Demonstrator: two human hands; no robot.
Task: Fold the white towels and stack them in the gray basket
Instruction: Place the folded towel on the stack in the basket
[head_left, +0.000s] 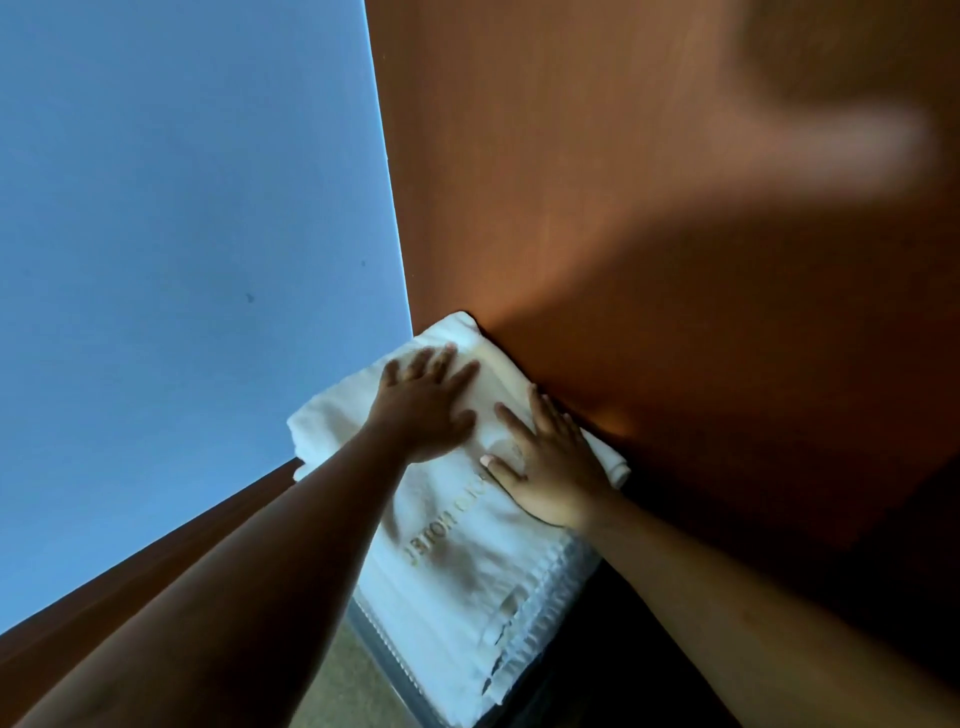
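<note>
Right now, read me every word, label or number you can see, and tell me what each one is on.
"HOTEL": stitched in gold on the white towel, upside down as the head camera sees it.
The word before it on the same towel: partly under the right hand, and the letters that show are too blurred to read.
Wooden panel and blue wall: no text.

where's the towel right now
In the head view the towel lies low centre, its right edge against the brown panel, with the left hand and right hand flat on top.
</note>
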